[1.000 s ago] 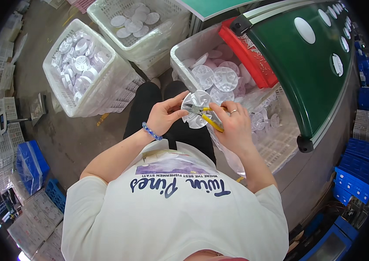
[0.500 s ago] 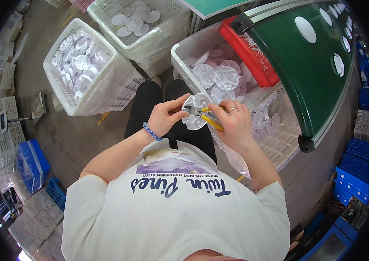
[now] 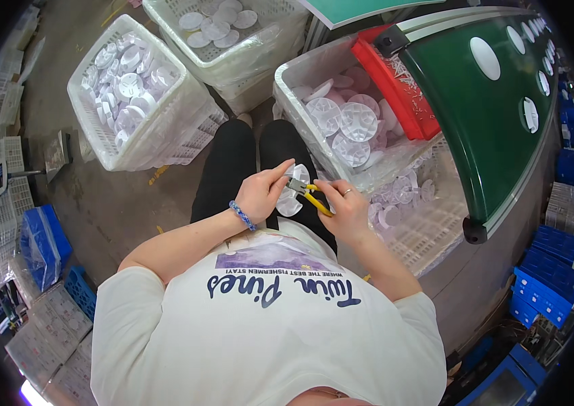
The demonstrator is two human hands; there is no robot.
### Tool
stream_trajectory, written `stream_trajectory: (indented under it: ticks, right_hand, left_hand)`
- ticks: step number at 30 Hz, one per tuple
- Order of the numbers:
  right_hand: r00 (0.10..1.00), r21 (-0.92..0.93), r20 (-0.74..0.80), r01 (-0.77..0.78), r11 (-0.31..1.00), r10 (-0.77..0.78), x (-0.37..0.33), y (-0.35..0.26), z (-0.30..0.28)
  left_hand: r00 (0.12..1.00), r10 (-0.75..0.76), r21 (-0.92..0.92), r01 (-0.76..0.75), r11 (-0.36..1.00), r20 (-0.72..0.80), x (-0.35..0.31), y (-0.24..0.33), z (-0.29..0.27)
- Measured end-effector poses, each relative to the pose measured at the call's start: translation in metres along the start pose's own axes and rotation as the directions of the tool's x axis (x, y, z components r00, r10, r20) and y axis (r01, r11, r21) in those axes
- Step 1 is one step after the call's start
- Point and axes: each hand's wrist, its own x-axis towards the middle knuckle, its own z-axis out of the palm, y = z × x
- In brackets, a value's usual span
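Between my hands, above my lap, is a white round plastic part (image 3: 290, 204), tilted with its ribbed side partly showing. My left hand (image 3: 262, 194) grips it by its left edge, thumb and fingers closed. Yellow-handled cutting pliers (image 3: 315, 201) are in my right hand (image 3: 344, 211), fingers wrapped round the handles. The metal jaws of the pliers lie against the part, close to my left fingertips. Whether the jaws are closed on a bit of plastic is too small to tell.
White crates (image 3: 195, 128) of round parts stand ahead on the left, with another crate (image 3: 287, 81) ahead on the right. A red tray (image 3: 417, 111) of small scraps sits on that one. A green conveyor belt (image 3: 446, 128) carrying white discs runs along the right.
Both hands have come slightly nearer my body, with the part and pliers. The part has been turned and now shows narrower, more edge-on.
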Motion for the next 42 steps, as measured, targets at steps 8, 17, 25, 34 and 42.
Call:
stream_trajectory:
  ticks: [8,17,25,34,42]
  right_hand:
    - [0.959,0.152,0.12,-0.273,0.95,0.256,-0.009,-0.002,0.045]
    - [0.925,0.2,0.115,-0.38,0.903,0.363,-0.002,-0.007,0.064]
    - [0.989,-0.139,0.073,-0.114,0.984,0.125,0.016,-0.026,0.047]
    - [0.984,-0.118,0.057,-0.159,0.98,0.166,0.008,-0.028,0.061]
    - [0.988,-0.063,0.069,-0.135,0.989,0.139,0.001,-0.014,0.079]
  left_hand:
    - [0.991,0.128,0.29,-0.11,0.951,-0.042,0.006,-0.042,0.005]
    - [0.997,0.071,0.424,-0.078,0.902,0.034,0.018,-0.069,0.006]
    - [0.998,0.052,0.097,-0.05,0.994,-0.022,-0.004,-0.064,-0.009]
    - [0.984,0.075,0.068,-0.064,0.996,-0.159,-0.01,-0.07,0.001]
    - [0.994,-0.018,0.167,0.036,0.985,-0.11,-0.003,-0.074,0.001]
